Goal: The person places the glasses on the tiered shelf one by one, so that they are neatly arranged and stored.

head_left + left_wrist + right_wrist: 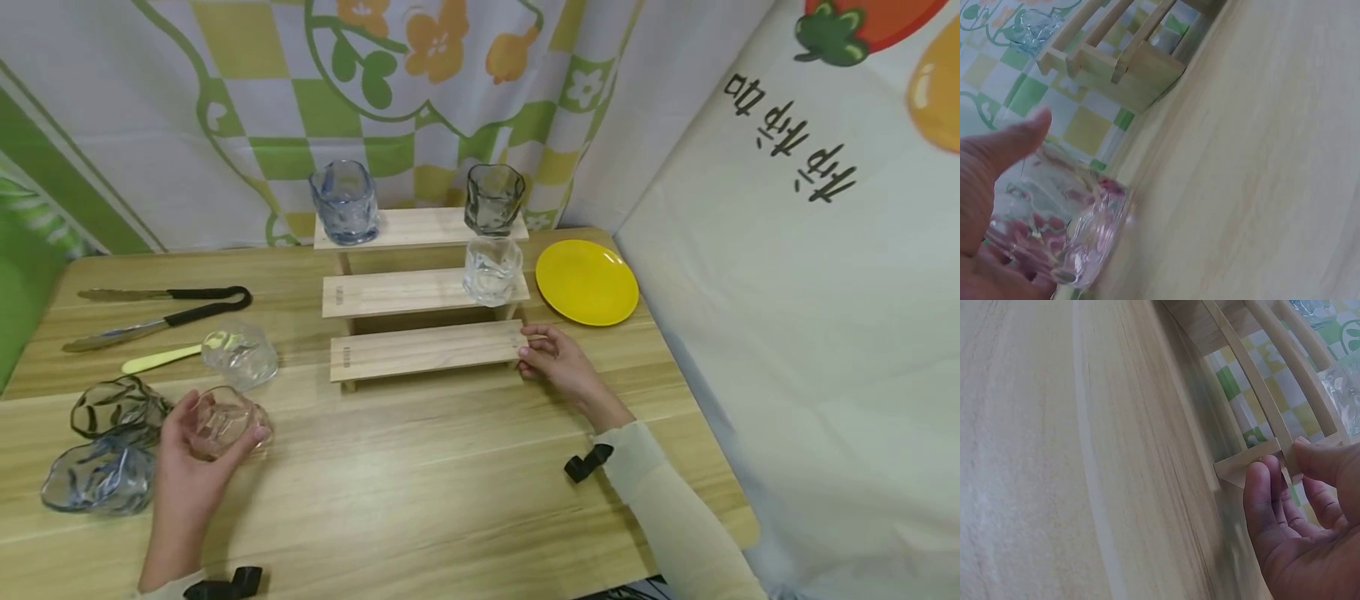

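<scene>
My left hand [191, 475] holds a pinkish clear glass [225, 421] at the table's left, thumb on one side and fingers round the other. In the left wrist view the pink glass [1079, 231] is tilted, its thick base towards the tabletop. My right hand [558, 367] pinches the right end of the lowest step of a three-tier wooden stand [427, 350]; thumb and fingertips meet its board in the right wrist view. On the top tier stand a blue glass [345, 204] and a grey glass [493, 200]. A clear glass [491, 271] sits on the middle tier's right end.
Left of my left hand lie a dark grey glass [120, 408] and a blue glass [101, 479]. Behind it are a clear glass [251, 358], a yellow-handled utensil [161, 359] and black-handled tongs [202, 312]. A yellow plate [587, 283] lies right of the stand.
</scene>
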`<control>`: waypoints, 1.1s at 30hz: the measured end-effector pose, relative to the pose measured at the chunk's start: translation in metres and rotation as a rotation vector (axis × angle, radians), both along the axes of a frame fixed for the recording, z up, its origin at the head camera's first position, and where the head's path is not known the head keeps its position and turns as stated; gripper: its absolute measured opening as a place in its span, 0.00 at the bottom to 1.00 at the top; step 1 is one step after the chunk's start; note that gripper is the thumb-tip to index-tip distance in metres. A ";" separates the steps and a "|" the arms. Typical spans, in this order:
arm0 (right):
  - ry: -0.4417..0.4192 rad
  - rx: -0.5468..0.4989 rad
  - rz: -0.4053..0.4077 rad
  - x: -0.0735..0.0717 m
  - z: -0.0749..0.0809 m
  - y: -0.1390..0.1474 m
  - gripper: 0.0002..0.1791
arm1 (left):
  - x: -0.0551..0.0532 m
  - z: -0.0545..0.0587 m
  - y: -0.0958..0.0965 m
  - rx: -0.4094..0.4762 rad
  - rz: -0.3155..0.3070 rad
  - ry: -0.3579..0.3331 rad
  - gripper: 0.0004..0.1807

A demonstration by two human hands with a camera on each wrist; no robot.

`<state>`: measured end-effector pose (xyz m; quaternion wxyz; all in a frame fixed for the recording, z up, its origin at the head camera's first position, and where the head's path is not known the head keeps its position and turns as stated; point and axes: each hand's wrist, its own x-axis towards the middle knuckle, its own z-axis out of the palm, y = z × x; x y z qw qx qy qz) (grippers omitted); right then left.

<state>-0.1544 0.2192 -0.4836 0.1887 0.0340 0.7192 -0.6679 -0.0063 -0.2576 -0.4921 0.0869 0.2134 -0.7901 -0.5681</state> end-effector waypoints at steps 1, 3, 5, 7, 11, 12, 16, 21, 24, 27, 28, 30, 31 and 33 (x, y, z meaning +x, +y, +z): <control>0.000 0.000 -0.004 0.000 0.000 0.000 0.23 | -0.001 -0.001 0.001 0.007 0.016 0.012 0.55; -0.001 0.001 -0.010 0.000 -0.001 0.000 0.23 | -0.002 -0.002 0.003 0.010 0.047 0.024 0.53; 0.002 0.002 -0.013 0.000 0.000 0.000 0.23 | -0.002 -0.003 0.006 0.011 0.078 0.035 0.52; 0.004 0.000 -0.012 0.000 0.000 -0.001 0.23 | -0.001 -0.003 0.009 0.010 0.109 0.035 0.52; 0.008 -0.008 -0.002 0.000 0.000 -0.001 0.24 | -0.001 0.002 0.017 -0.019 0.146 0.051 0.50; 0.007 -0.009 -0.002 0.000 0.000 -0.002 0.24 | -0.002 0.005 0.020 -0.029 0.144 0.054 0.49; 0.002 -0.006 -0.003 0.001 0.000 -0.001 0.24 | -0.012 0.026 0.031 -0.029 0.101 0.115 0.48; 0.002 -0.008 -0.013 0.002 -0.001 0.001 0.24 | -0.039 0.064 0.048 0.004 -0.007 0.214 0.45; 0.005 -0.008 -0.013 0.003 -0.001 0.002 0.24 | -0.062 0.084 0.061 0.008 -0.086 0.277 0.43; 0.007 -0.008 -0.009 0.004 -0.001 0.002 0.24 | -0.084 0.100 0.075 0.001 -0.149 0.328 0.42; 0.008 -0.009 -0.007 0.004 -0.001 0.002 0.24 | -0.091 0.103 0.080 -0.003 -0.163 0.341 0.42; 0.011 -0.013 -0.006 0.003 -0.002 0.002 0.24 | -0.105 0.108 0.090 0.004 -0.175 0.359 0.43; 0.012 -0.015 -0.005 0.003 -0.002 0.002 0.24 | -0.112 0.108 0.094 0.016 -0.179 0.376 0.43; 0.016 -0.020 -0.001 0.003 -0.002 0.001 0.24 | -0.123 0.108 0.102 0.060 -0.177 0.398 0.44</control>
